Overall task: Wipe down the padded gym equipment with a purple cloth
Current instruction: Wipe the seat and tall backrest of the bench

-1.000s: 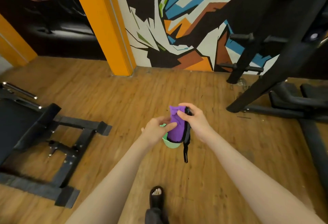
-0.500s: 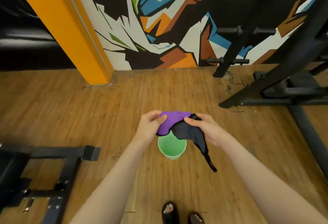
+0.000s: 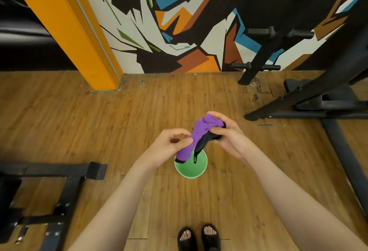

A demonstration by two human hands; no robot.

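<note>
A: Purple cloth (image 3: 201, 131), black-edged, bunched and twisted, held in the air above green cup (image 3: 190, 168) on wood floor (image 3: 79, 123). Lower end hanging into the cup mouth.

B: Hand states?

A: Left hand (image 3: 169, 147) pinching the cloth's middle between thumb and fingers. Right hand (image 3: 227, 133) curled round the upper end, gripping purple and black parts together.

B: Progress?

A: Judged early. Cloth in hand, apparently being wrung or gathered over the cup. No pad touched yet; all wiping left to do. No padded surface plainly in view; only frames.

B: Room for moving?

A: Open floor ahead, up to mural wall (image 3: 179, 32) and orange post (image 3: 75, 37). Black frame (image 3: 65, 183) low at left, its end cap near the left forearm. Black rack (image 3: 318, 99) at right, its foot just beyond the right hand, a long rail running back along the right side. Sandalled feet (image 3: 199, 236) directly behind the cup. Caution: cup easily tipped when stepping forward; rack foot a trip edge when turning right.
</note>
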